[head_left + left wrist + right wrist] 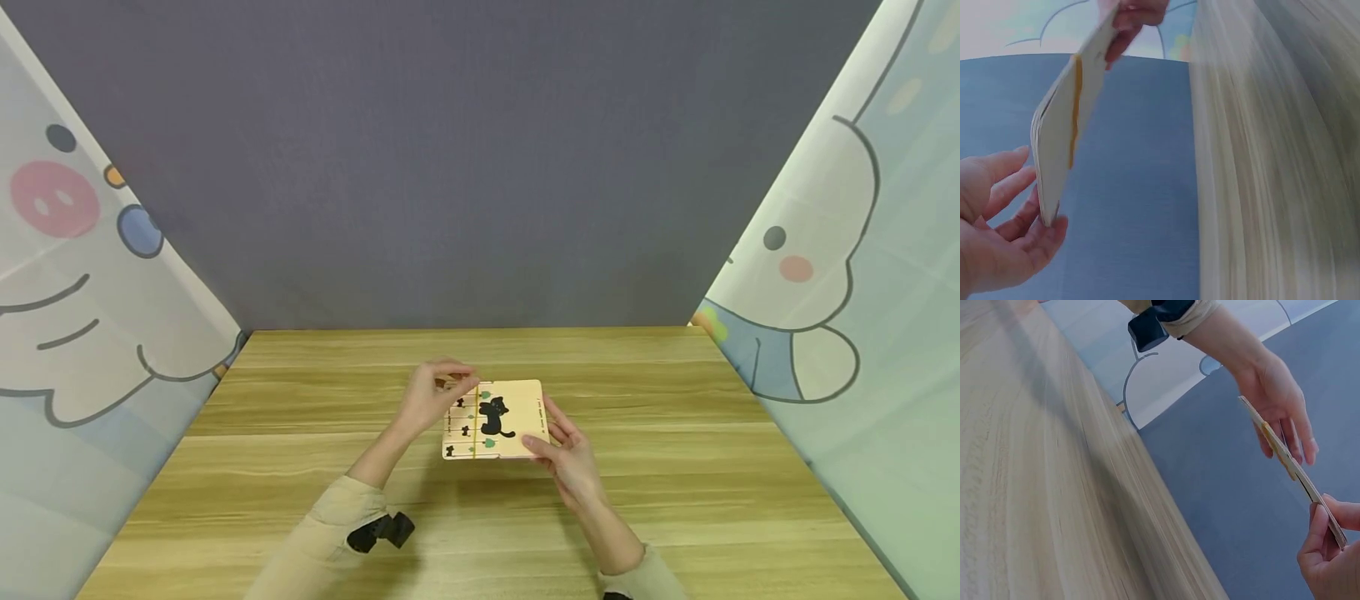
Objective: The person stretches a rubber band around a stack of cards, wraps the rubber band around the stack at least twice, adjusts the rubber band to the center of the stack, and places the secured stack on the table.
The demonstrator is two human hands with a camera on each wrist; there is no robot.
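Observation:
A thin cream notebook (pixel 525 408), printed with a black cat and small plants, is held up over the table with a yellow elastic band (pixel 475 425) running across its left part. My right hand (pixel 573 467) grips its right end, thumb on the printed face and fingers behind. At the upper left edge is my left hand (pixel 427 404), its thumb tip by the band. In the left wrist view, this left hand (pixel 997 219) has loosely spread fingers around the notebook's (pixel 1057 144) near corner. Its fingers look fairly straight in the right wrist view, close beside the notebook (pixel 1294 465).
Below the hands lies a wood-grain table (pixel 375 517). A dark grey panel (pixel 465 167) rises along its far edge. Cloth with cartoon animals hangs at the left (pixel 67 333) and right (pixel 862 400). A black wrist device (pixel 382 531) sits on the left sleeve.

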